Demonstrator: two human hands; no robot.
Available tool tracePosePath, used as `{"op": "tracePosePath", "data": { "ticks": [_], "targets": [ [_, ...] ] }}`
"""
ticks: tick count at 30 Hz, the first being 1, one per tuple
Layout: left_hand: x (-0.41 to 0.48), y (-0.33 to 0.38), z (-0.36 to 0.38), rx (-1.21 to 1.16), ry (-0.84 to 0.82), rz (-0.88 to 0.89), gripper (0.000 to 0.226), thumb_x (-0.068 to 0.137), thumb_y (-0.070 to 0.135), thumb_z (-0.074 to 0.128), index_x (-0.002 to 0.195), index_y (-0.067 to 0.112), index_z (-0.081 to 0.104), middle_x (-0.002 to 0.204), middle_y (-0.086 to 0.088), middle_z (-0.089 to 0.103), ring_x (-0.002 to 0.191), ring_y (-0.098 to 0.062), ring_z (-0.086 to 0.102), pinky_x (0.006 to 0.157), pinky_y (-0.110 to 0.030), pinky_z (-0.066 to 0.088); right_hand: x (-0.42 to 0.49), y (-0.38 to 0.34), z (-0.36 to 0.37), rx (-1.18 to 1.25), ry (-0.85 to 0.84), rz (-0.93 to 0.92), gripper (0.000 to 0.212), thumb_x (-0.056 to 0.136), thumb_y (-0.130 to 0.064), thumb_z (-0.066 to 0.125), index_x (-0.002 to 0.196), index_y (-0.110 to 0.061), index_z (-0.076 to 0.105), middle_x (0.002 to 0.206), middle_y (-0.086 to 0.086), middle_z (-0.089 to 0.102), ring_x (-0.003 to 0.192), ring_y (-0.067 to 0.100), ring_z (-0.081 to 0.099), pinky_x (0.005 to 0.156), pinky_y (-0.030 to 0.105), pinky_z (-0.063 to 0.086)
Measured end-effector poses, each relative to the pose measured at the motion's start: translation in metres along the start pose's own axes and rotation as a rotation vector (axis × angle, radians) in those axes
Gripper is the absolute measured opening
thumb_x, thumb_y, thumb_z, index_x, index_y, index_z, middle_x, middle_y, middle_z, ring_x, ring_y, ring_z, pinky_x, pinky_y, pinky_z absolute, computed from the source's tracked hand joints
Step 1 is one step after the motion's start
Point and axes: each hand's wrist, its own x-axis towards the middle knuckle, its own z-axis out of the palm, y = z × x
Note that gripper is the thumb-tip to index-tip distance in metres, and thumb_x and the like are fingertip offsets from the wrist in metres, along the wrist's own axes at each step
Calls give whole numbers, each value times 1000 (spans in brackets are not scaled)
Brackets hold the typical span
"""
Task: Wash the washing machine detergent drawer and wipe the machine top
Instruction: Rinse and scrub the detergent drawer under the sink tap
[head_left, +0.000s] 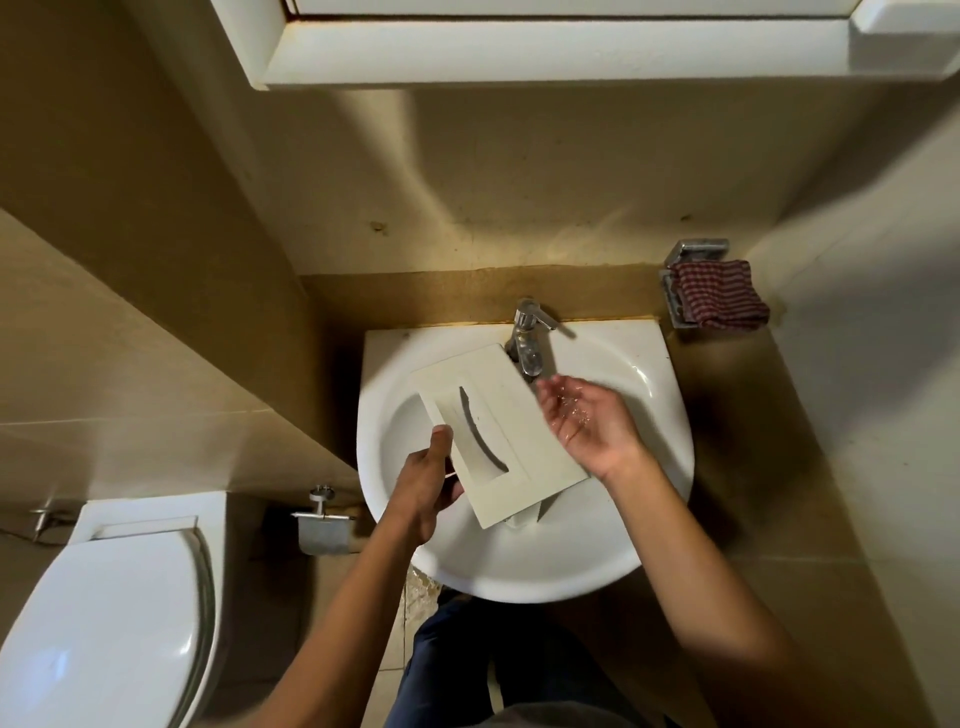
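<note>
From the head camera, looking down, the cream-coloured rectangular plastic detergent drawer (498, 431) is held over the bowl of a white ceramic wash basin (519, 577). Its flat front panel faces up and shows a dark curved handle slot. The drawer lies slantwise, with its far corner just beside the spout of the chrome single-lever tap (527, 332) and its near end low over the front of the bowl. A little of the drawer's body shows beneath the panel at the near edge.

The left hand (426, 483) grips the drawer at its near left edge, with the thumb pressed on the front face and the fingers curled underneath. The right hand (582, 421) is apart from the left, on the other side of the drawer. It is palm up and loosely cupped under the tap's spout, with water glistening in the palm. It holds nothing. Its wrist overlaps the drawer's right edge, and whether they touch cannot be told.

On the wall to the right of the basin, a red-and-white striped cloth (719, 301) lies draped over a chrome wall rack (696, 252). A white cabinet (519, 52) hangs above the basin. At lower left stands a white toilet with its lid closed (114, 613), and between it and the basin is a chrome paper holder (324, 525).
</note>
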Motion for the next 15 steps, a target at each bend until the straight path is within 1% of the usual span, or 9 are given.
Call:
{"op": "tracePosePath", "data": {
  "ticks": [2,4,6,7,8,9,11,13,15],
  "targets": [
    [2,2,3,-12,-7,-2,46,101,44,40,104,6,67,66,4,65,47,-3,58,52,-15,47,-22,18,16,-444,-110,-78,18,84,-4,55,96,8,63,96,19,69,85,24,68,77,24,56],
    [-1,8,6,-16,-23,-16,45,102,42,39,104,7,67,58,9,65,49,-3,59,53,-15,48,-37,46,18,-1063,-220,-182,29,97,-8,48,123,2,57,127,14,60,115,19,57,99,23,45],
    [-3,12,9,-40,-56,-58,49,101,45,38,108,7,68,72,4,72,69,-9,67,64,-22,51,-40,76,2,-1792,-353,-411,48,102,-25,37,146,-6,33,154,5,27,143,14,23,118,26,15],
    [-4,13,10,-61,-66,-85,51,101,48,37,112,9,68,87,-1,75,83,-14,69,71,-26,52,-39,87,-6,-2086,-380,-594,55,101,-32,31,149,-5,24,157,6,15,147,16,11,119,31,4],
    [-3,13,11,-85,-66,-110,53,100,51,35,116,11,67,100,-5,74,93,-18,68,77,-29,52,-38,95,-11,-2276,-372,-729,59,99,-35,27,148,-3,25,157,9,15,147,20,9,118,37,1],
    [-5,13,12,-105,-59,-129,55,101,52,32,118,12,66,108,-8,72,99,-20,67,80,-30,51,-38,99,-10,-2367,-338,-755,62,96,-35,25,147,-1,28,156,12,20,147,22,12,116,40,3],
    [-6,14,12,-147,-52,-141,57,101,51,28,120,12,65,113,-11,70,105,-23,66,87,-33,51,-31,101,-3,-2359,-302,-735,64,93,-34,22,147,-2,29,156,12,24,146,21,15,115,39,3],
    [-4,17,9,-166,-42,-133,57,101,47,27,122,9,64,114,-12,70,109,-24,65,95,-35,49,-26,100,7,-2336,-320,-707,67,90,-35,16,149,-3,24,157,11,19,147,19,10,117,36,-3],
    [-4,22,7,-184,-34,-122,56,101,44,26,123,8,63,116,-12,69,111,-24,64,97,-36,47,-23,99,14,-2378,-341,-682,72,87,-37,7,151,-6,13,159,8,7,148,16,1,119,33,-10]
  ]
}}
